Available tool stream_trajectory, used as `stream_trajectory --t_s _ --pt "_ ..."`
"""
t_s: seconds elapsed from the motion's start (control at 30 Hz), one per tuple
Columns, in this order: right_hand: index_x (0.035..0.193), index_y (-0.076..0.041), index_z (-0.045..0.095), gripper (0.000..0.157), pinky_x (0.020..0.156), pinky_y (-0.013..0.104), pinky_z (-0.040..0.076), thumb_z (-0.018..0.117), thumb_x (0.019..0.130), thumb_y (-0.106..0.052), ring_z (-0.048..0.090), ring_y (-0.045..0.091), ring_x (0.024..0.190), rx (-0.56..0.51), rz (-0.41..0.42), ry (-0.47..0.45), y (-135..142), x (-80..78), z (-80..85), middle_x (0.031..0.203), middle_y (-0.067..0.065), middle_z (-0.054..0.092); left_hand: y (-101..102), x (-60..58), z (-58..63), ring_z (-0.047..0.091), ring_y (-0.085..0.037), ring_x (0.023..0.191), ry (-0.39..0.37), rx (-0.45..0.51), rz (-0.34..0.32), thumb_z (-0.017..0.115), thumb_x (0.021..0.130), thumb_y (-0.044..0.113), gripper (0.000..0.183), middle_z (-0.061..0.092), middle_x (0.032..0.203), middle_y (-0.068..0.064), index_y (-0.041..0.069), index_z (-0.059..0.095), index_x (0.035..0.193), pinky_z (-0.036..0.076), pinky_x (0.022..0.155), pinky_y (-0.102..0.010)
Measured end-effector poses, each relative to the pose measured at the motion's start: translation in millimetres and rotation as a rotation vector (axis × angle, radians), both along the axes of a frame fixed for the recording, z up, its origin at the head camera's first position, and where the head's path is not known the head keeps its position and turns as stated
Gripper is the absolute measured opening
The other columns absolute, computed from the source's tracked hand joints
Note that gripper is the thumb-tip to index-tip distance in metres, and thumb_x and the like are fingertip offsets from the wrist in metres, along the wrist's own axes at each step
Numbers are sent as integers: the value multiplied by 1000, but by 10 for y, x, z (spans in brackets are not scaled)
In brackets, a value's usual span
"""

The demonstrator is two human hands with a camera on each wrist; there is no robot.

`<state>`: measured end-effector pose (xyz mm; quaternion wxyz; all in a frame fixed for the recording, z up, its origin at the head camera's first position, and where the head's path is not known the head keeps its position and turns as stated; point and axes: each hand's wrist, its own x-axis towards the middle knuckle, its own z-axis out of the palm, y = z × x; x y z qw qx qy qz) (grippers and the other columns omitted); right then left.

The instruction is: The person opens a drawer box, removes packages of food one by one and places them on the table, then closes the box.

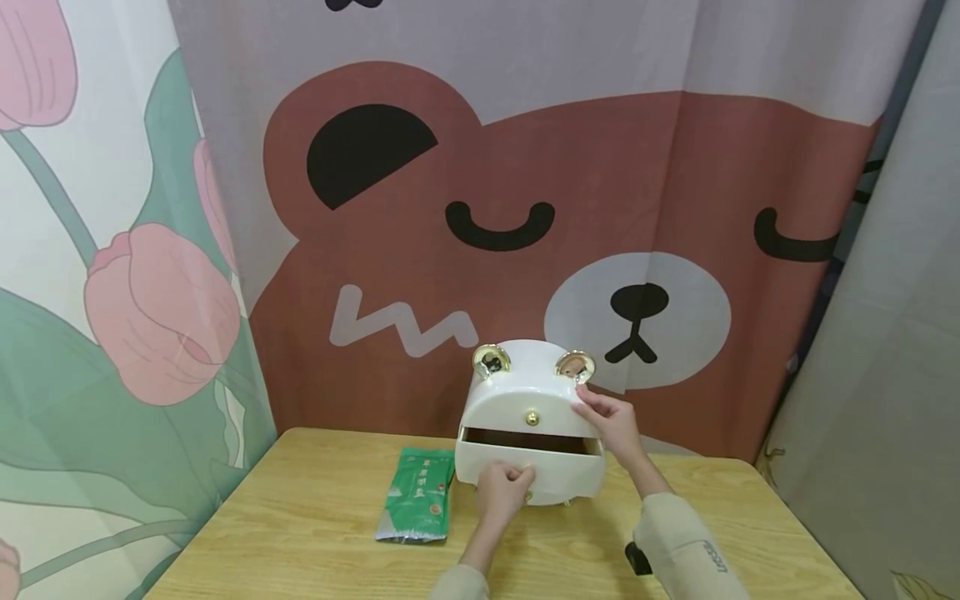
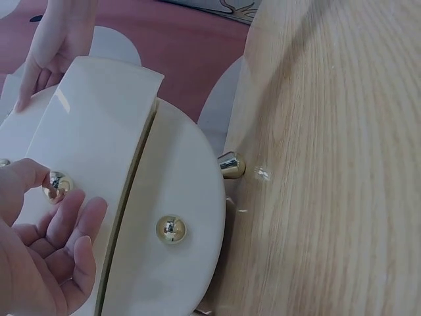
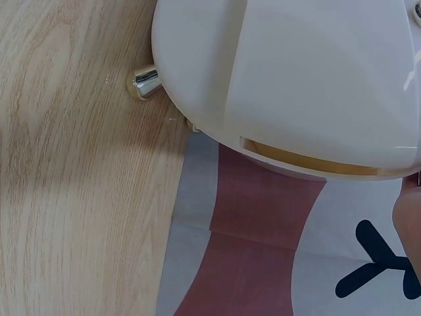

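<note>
A small white drawer box [image 1: 534, 375] with gold-rimmed round ears stands on the table, its middle drawer [image 1: 480, 457] pulled part way out. My left hand [image 1: 504, 496] pinches that drawer's gold knob [image 2: 59, 186] between thumb and finger, the other fingers loosely curled. Below it, the bottom drawer [image 2: 187, 178] with its own gold knob [image 2: 171, 229] sits closed. My right hand [image 1: 613, 423] grips the box's upper right edge just under the ear, thumb on the front and fingers around the side. In the right wrist view only a sliver of that hand [image 3: 409, 230] shows.
A green packet [image 1: 417, 496] lies on the wooden table [image 1: 315, 500] left of the box. Gold feet [image 3: 145, 83] hold the box off the tabletop. A curtain with a bear print [image 1: 600, 183] hangs close behind. A small black object [image 1: 637, 558] appears beside the right sleeve.
</note>
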<state>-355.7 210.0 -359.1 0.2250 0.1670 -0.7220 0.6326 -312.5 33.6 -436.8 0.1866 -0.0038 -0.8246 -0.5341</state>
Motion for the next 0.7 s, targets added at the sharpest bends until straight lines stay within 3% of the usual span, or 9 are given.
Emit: stream_trajectory --t_s 0.53,0.7 --pt "102 18 56 30 76 14 42 65 77 5 54 10 101 -3 -8 17 -17 15 8 110 24 53 24 104 -28 45 -5 37 -3 98 11 68 71 25 28 51 41 7 7 62 50 31 36 -23" --pt "102 18 56 29 76 14 42 65 77 6 55 4 98 -9 -2 36 -18 6 0 109 25 53 23 136 -20 42 -5 36 -2 111 12 68 71 25 28 49 40 8 6 62 50 30 37 -23"
